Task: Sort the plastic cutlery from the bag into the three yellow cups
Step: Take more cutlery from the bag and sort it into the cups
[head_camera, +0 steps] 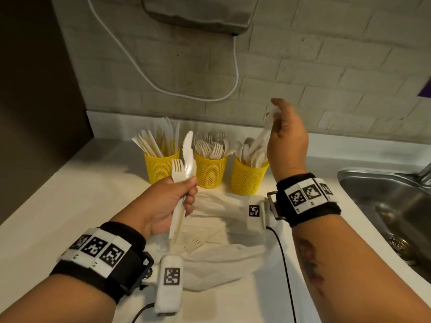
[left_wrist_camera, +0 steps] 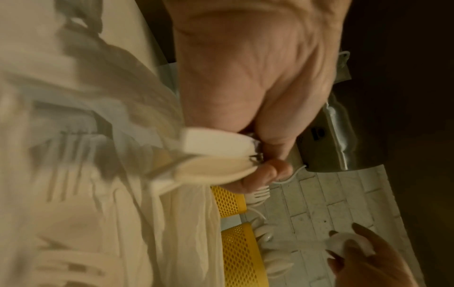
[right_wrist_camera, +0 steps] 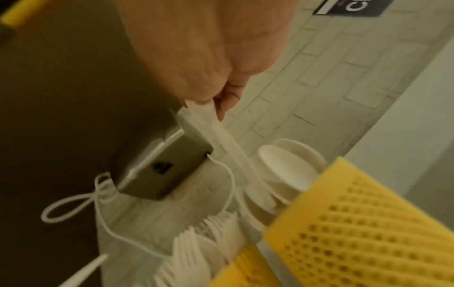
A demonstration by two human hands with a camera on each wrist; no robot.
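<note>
Our left hand (head_camera: 168, 203) grips a bunch (head_camera: 184, 171) of white plastic cutlery by the handles, fingers curled round them: a fork, a knife and at least one more piece stand up out of the fist, above the bag (head_camera: 217, 231). Our right hand (head_camera: 286, 141) is raised over the right cup (head_camera: 248, 178) and pinches a spoon (head_camera: 265, 131) by its handle between thumb and fingers, the bowl end pointing down towards that cup's mouth; the spoon is blurred.

Three yellow mesh cups stand in a row near the back edge of the counter (head_camera: 70, 187), close to the wall. The left cup (head_camera: 159, 167) holds knives, the middle cup (head_camera: 210, 171) holds forks, and the right cup holds spoons.

The bag, thin and whitish, lies crumpled on the counter in front of the cups, between our two forearms. More cutlery shows through it, with a fork (head_camera: 193, 244) lying at its near side.

At the counter's right edge a steel sink (head_camera: 384, 206) is set in. A white cable (head_camera: 163, 73) loops down the brick wall from a grey box (head_camera: 198, 12) above.
</note>
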